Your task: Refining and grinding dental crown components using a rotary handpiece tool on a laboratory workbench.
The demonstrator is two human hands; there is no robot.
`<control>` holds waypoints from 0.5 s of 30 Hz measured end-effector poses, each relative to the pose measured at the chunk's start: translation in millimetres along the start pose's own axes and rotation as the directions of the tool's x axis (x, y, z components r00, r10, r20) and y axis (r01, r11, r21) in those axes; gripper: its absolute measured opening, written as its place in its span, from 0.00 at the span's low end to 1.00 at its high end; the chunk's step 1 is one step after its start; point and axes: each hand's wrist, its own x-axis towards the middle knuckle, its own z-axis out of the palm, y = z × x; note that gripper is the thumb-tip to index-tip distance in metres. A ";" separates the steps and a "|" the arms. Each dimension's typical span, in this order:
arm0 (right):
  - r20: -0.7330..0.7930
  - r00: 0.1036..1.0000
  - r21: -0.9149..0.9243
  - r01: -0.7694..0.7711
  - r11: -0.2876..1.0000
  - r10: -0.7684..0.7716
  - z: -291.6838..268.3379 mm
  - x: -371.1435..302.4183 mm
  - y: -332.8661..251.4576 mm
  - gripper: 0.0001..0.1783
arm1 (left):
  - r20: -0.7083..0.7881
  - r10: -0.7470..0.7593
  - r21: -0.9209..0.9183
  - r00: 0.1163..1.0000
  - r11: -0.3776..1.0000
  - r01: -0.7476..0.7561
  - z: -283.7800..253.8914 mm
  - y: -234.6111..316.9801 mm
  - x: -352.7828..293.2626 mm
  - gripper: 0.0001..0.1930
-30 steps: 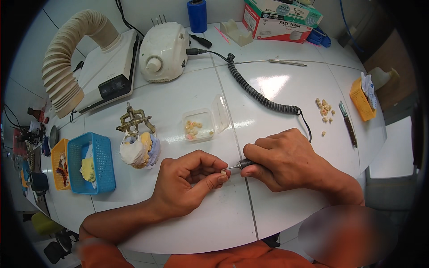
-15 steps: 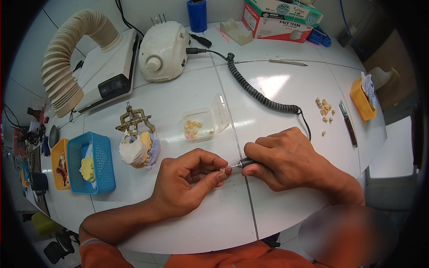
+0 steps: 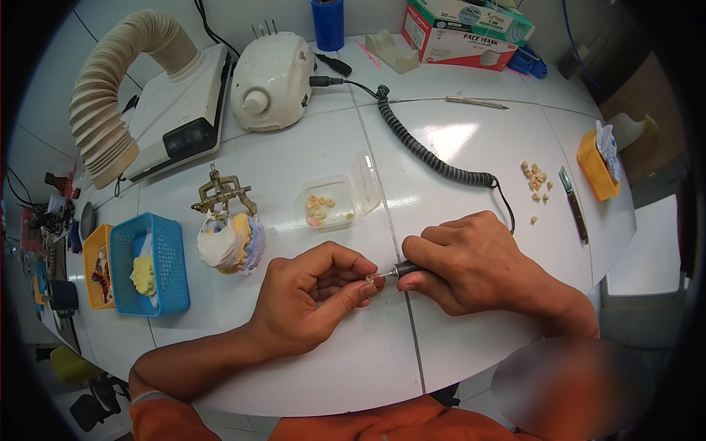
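Note:
My left hand pinches a small pale artificial tooth between thumb and fingertips, the other fingers curled behind. Gripped in my right hand is a black rotary handpiece, its thin metal bur pointing left and meeting the tooth. Fingers cover most of the tooth. A coiled black cord runs from the handpiece side to a white control unit. Beyond my hands stands a clear plastic box with its lid open and several teeth inside. To its left, a plaster dental cast sits in a brass articulator.
At the left are a blue basket, a yellow basket and a white machine with a ribbed hose. Loose teeth, a knife and another yellow basket lie right. Cardboard boxes stand at the back.
Both hands stay nearly in place, the handpiece bur still at the tooth. The tooth appears slightly turned in my left fingertips. The whole view has shifted very slightly.

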 end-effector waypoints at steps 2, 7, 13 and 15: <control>-0.010 1.000 0.005 0.009 1.000 -0.009 0.2 0.2 -0.2 0.23 | 0.017 0.000 0.022 1.000 1.000 -0.001 -0.7 2.2 0.6 0.09; 0.024 1.000 -0.001 -0.014 1.000 0.014 -1.9 0.8 -1.1 0.23 | 0.041 0.012 0.051 0.999 0.999 -0.014 -1.6 1.8 0.0 0.09; 0.018 1.000 -0.001 -0.011 1.000 0.011 -2.2 1.1 -0.7 0.24 | 0.028 -0.003 0.052 1.000 0.999 0.001 -1.9 1.4 0.1 0.09; 0.017 1.000 -0.010 -0.015 1.000 0.015 -1.4 0.7 -1.0 0.24 | 0.038 -0.016 0.047 0.999 0.999 0.015 -2.2 2.3 0.2 0.09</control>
